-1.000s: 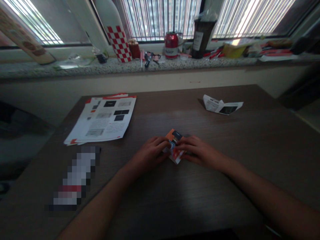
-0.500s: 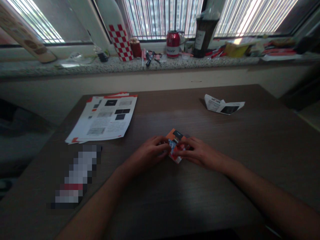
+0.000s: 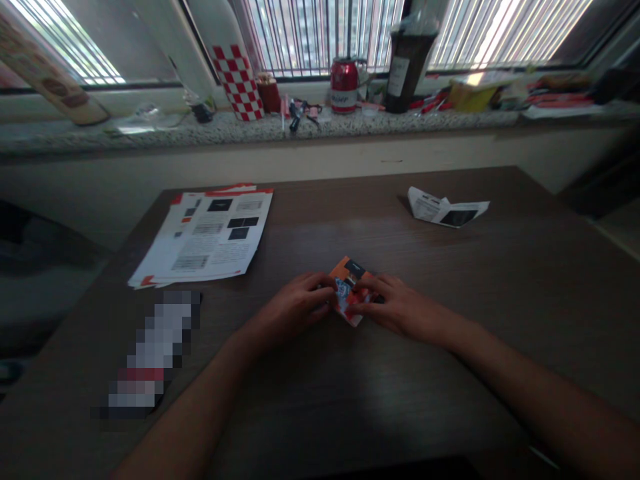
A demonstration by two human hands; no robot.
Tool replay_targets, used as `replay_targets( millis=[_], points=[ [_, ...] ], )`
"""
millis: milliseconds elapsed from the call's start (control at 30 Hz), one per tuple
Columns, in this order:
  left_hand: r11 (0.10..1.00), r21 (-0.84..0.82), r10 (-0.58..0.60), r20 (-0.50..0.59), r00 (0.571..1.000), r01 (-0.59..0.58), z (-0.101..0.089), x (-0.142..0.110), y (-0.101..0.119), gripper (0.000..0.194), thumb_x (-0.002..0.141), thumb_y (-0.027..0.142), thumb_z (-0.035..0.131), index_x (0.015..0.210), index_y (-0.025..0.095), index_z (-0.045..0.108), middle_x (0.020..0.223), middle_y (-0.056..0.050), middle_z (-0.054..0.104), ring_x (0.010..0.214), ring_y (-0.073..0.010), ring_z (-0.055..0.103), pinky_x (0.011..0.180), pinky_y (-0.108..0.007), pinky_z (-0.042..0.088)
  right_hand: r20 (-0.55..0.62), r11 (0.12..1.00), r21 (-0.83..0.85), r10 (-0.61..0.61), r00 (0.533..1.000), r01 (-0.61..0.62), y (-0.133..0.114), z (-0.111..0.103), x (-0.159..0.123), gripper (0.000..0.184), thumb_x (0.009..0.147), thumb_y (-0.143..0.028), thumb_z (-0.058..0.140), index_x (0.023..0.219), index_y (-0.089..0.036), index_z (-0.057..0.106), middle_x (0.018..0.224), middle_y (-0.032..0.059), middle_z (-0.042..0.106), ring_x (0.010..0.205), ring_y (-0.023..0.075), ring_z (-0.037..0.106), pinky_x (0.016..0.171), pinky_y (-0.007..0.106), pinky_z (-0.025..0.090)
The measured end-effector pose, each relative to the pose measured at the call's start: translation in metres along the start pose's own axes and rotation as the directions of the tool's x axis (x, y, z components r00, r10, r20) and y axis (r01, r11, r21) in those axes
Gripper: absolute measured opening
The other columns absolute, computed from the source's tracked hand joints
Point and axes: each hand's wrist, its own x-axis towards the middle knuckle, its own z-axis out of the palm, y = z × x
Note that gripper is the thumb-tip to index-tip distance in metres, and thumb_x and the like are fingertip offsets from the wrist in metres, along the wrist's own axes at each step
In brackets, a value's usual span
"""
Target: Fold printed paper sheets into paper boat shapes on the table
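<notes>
A small folded piece of printed paper [image 3: 343, 270], orange with dark, blue and red patches, lies on the brown table in front of me. My left hand [image 3: 300, 299] holds its left edge, the fingers bent and drawn together. From the other side my right hand [image 3: 403, 307] grips the right part of the paper, with its fingertips on the printed face. Both hands cover portions of the paper, so its exact fold cannot be made out.
Printed sheets [image 3: 215, 247] are stacked at the back left, with a blurred-out long object [image 3: 155, 347] nearer me. A folded white paper [image 3: 440, 210] stands at the back right. The windowsill [image 3: 170, 137] carries a red mug-like can [image 3: 344, 87], a dark cup [image 3: 404, 73] and clutter.
My left fingers have drawn back slightly to the left, uncovering a little more of the blue patch. My right hand stays nearly still. The whole view has shifted slightly.
</notes>
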Motion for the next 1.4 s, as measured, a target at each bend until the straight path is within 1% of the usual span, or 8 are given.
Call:
replay_targets(
  millis=[200,333,567,633,700,833,1033,1400],
  points=[
    [1.0,-0.004,0.002,-0.015,1.0,-0.002,0.001,0.0,0.001,0.021,0.103,0.019,0.064,0.122,0.026,0.069,0.129,-0.008,0.065,0.117,-0.0244,0.063,0.1,-0.043,0.051,-0.007,1.0,-0.005,-0.015,1.0,0.015,-0.001,0.001,-0.001,0.037,0.104,-0.019,0.058,0.138,-0.033,0.066,0.147,0.012,0.056,0.134,0.0335,0.052,0.105,0.054,0.052],
    [1.0,-0.001,0.007,-0.054,0.999,-0.007,0.001,0.001,0.003,0.023,0.101,0.018,0.066,0.123,0.026,0.068,0.129,-0.007,0.066,0.117,-0.0245,0.064,0.099,-0.043,0.053,-0.046,0.999,0.047,-0.025,0.999,0.027,0.002,0.004,-0.001,0.036,0.105,-0.021,0.058,0.138,-0.032,0.065,0.141,0.0115,0.06,0.13,0.0306,0.054,0.104,0.051,0.053],
    [1.0,-0.023,-0.01,-0.111,0.994,0.007,0.003,0.003,0.007,0.029,0.099,0.022,0.07,0.127,0.025,0.063,0.13,-0.009,0.065,0.117,-0.0249,0.066,0.099,-0.043,0.056,-0.131,0.966,0.246,-0.047,0.99,0.078,0.008,0.0,0.002,0.014,0.105,-0.024,0.06,0.115,-0.023,0.069,0.126,0.0084,0.07,0.121,0.0239,0.061,0.109,0.048,0.05],
    [1.0,-0.005,-0.019,-0.109,0.994,0.019,0.004,0.003,0.006,0.029,0.097,0.021,0.071,0.125,0.026,0.064,0.131,-0.009,0.064,0.117,-0.0257,0.066,0.098,-0.044,0.056,-0.143,0.953,0.299,-0.015,0.99,0.058,0.009,0.0,0.001,0.015,0.104,-0.026,0.063,0.118,-0.023,0.068,0.125,0.0085,0.07,0.12,0.0236,0.063,0.105,0.046,0.053],
    [0.999,0.019,-0.028,-0.102,0.994,0.031,0.007,0.004,0.005,0.027,0.098,0.02,0.07,0.124,0.026,0.065,0.133,-0.009,0.063,0.12,-0.0266,0.064,0.101,-0.046,0.055,-0.164,0.947,0.321,0.026,0.986,0.029,0.011,0.002,0.0,0.024,0.103,-0.029,0.065,0.127,-0.025,0.065,0.127,0.0092,0.069,0.12,0.0235,0.064,0.101,0.043,0.055],
    [0.997,0.044,-0.055,-0.082,0.995,0.059,0.01,0.004,0.004,0.022,0.099,0.021,0.069,0.12,0.026,0.068,0.133,-0.009,0.062,0.122,-0.028,0.062,0.104,-0.049,0.053,-0.163,0.971,0.235,-0.008,0.987,0.047,0.01,0.003,-0.002,0.034,0.106,-0.027,0.06,0.14,-0.028,0.062,0.131,0.0105,0.066,0.116,0.0229,0.064,0.098,0.041,0.055],
    [0.998,0.014,-0.055,-0.075,0.996,0.056,0.01,0.003,0.002,0.023,0.098,0.02,0.07,0.12,0.026,0.069,0.134,-0.009,0.061,0.122,-0.027,0.062,0.104,-0.047,0.052,-0.128,0.987,0.147,-0.038,0.991,0.057,0.008,0.001,-0.001,0.027,0.104,-0.026,0.062,0.128,-0.03,0.074,0.126,0.0109,0.066,0.11,0.0239,0.063,0.09,0.039,0.056],
    [0.995,0.09,-0.037,-0.017,0.999,0.039,-0.005,0.001,0.003,0.027,0.099,0.025,0.073,0.125,0.03,0.07,0.134,-0.006,0.065,0.123,-0.0276,0.061,0.106,-0.05,0.05,-0.109,0.997,0.062,-0.043,0.993,0.05,0.009,-0.001,-0.004,0.032,0.1,-0.022,0.068,0.131,-0.032,0.073,0.135,0.0084,0.069,0.133,0.0293,0.057,0.107,0.054,0.05]
  ],
)
